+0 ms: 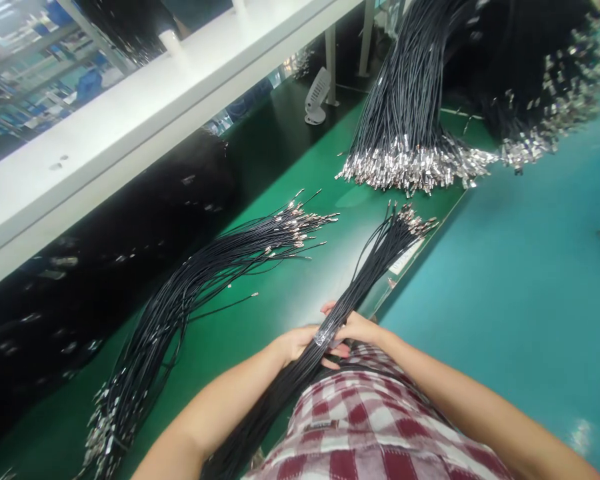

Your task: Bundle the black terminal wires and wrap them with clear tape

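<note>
Find the held cable bundle slanting across the near edge of the green bench, close against the checked garment, metal tips directed up and away. Gripped at the clear wrap: left hand curled round from the left, right hand closed in from the right; impossible to tell the exact hold of the fingers behind the strands. To handle well, squeeze evenly from both sides, close to the wrap, and press the film flat without creasing or twisting. Gather stray strands parallel before tightening, and avoid dragging the tips over the bench edge, for fear of bending or snagging. Leave the lower length supported, to spare the wrap any pull. Mind the loose cable bundle lying to the left, fanned at the ends and easy to tangle with, and farther off, the large cable pile, draped beyond the tips.
</note>
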`<action>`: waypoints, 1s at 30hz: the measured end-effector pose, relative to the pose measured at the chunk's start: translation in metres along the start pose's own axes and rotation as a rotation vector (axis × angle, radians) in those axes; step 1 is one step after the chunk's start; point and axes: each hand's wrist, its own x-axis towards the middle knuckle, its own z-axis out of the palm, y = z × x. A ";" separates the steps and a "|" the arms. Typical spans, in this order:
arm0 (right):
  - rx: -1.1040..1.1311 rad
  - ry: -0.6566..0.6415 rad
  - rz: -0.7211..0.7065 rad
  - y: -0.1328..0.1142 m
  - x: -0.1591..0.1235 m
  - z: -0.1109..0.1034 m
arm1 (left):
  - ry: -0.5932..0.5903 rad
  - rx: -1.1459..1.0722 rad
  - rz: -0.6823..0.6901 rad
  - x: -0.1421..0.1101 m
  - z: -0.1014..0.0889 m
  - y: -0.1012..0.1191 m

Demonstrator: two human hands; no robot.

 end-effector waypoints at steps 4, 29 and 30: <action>0.090 -0.021 0.008 0.004 -0.010 -0.003 | 0.246 -0.293 0.328 0.011 0.000 -0.011; 0.041 -0.017 0.089 0.005 -0.012 -0.012 | -0.013 0.149 -0.028 -0.018 0.000 0.003; 0.061 -0.046 0.038 0.008 -0.002 -0.011 | -0.001 0.081 -0.048 -0.016 -0.001 -0.001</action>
